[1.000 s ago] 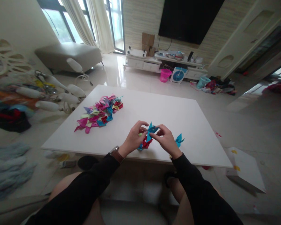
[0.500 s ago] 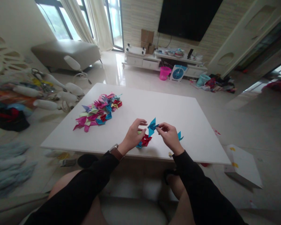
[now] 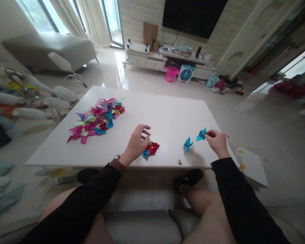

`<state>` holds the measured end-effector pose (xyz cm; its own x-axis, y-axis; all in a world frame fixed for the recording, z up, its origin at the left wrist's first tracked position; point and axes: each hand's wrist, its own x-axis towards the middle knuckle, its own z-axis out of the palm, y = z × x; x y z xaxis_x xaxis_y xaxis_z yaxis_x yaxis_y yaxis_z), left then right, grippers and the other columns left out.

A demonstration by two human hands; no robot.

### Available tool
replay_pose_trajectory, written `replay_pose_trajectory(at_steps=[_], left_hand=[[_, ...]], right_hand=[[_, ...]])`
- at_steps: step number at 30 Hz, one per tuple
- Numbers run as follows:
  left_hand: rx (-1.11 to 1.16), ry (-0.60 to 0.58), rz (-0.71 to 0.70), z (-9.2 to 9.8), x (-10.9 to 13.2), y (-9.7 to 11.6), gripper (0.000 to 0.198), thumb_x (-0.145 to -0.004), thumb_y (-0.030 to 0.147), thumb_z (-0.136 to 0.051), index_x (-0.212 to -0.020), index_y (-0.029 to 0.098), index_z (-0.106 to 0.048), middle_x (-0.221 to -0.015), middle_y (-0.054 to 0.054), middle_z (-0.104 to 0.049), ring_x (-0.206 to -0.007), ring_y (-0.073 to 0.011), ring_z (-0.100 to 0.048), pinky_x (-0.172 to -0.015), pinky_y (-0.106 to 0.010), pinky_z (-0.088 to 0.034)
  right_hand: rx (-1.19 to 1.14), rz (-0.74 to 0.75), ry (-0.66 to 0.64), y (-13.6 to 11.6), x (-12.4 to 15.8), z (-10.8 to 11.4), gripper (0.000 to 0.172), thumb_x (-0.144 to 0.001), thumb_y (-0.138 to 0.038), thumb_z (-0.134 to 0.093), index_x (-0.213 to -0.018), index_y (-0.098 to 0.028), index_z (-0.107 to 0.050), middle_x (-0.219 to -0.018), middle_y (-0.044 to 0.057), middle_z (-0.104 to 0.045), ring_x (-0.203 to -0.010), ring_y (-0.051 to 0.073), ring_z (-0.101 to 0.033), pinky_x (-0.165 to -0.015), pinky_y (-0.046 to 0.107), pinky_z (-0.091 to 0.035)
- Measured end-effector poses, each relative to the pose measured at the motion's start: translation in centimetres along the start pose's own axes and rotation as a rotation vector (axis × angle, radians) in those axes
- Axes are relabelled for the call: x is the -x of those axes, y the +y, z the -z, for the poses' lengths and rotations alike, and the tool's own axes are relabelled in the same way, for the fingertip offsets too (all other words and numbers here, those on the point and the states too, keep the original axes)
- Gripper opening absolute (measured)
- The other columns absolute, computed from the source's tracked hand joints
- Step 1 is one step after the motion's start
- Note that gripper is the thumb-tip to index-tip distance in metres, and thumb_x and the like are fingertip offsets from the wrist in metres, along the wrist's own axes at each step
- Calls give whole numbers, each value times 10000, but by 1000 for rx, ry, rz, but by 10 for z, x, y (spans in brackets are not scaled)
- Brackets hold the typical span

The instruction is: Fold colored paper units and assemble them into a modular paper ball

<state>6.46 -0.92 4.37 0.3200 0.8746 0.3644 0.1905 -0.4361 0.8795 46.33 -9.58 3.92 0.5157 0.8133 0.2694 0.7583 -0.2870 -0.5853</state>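
Note:
Between the fingertips of my right hand point(image 3: 218, 142) is a blue origami crane point(image 3: 201, 135), held over the right part of the white table point(image 3: 165, 112). A second blue origami crane point(image 3: 188, 145) rests on the tabletop just left of it. My left hand point(image 3: 138, 140) hovers with its fingers apart and nothing in them. Below and beside that hand lies a small cluster of folded paper, with a red piece point(image 3: 152, 148), a blue piece point(image 3: 145, 154) and a bit of light green partly hidden by the fingers.
A large heap of colourful folded paper point(image 3: 96, 120) covers the table's left side. Small stickers point(image 3: 179, 162) lie near the front edge. A white lamp with several arms point(image 3: 53, 100) stands left of the table, and a white box point(image 3: 251, 167) is on the floor at the right.
My right hand has carried the blue crane rightward, away from my left hand and past the other blue crane. My left hand stays near the small cluster. The view has shifted slightly right.

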Motion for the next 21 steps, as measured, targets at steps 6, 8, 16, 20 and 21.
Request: replay_pose_trajectory(at_steps=[6,8,16,20,21], left_hand=[[-10,-21,11,-3,-2,-1,304,-804,41,-536,-1064,197,-561,-1078,-41,-610,-868,-130,-687,-609,-206,-540],[-14,-30,13,-4,-2,-1,299,-803,41,-535,-1059,193,-562,-1080,-43,-610,-865,-129,-687,-608,-207,-539],[-22,-33,14,-1,-1,0,281,-802,51,-539,-1046,189,-568,-1067,-44,-620,-857,-132,-684,-607,-211,-537],[-32,-21,25,2,-1,0,268,-809,66,-539,-1044,192,-571,-1057,-42,-626,-854,-132,-681,-589,-202,-525],[-34,-20,27,3,-1,0,266,-812,69,-538,-1044,193,-571,-1056,-41,-628,-854,-131,-680,-588,-201,-524]], right_hand=[[333,-131,-425,42,1,2,55,-683,-197,-666,-700,-184,-717,-668,33,-712,-624,166,-627,-599,257,-419],[390,-123,-486,45,1,-5,72,-698,-184,-665,-728,-185,-730,-700,36,-730,-628,158,-635,-593,245,-415],[456,-110,-536,45,-1,-30,116,-715,-182,-682,-787,-191,-771,-733,50,-750,-675,168,-669,-617,241,-431],[498,-120,-565,46,0,-36,105,-682,-183,-721,-776,-193,-767,-727,53,-745,-713,183,-680,-624,239,-438],[507,-122,-574,47,0,-37,115,-672,-186,-732,-781,-193,-767,-733,54,-746,-718,186,-681,-625,239,-441]])
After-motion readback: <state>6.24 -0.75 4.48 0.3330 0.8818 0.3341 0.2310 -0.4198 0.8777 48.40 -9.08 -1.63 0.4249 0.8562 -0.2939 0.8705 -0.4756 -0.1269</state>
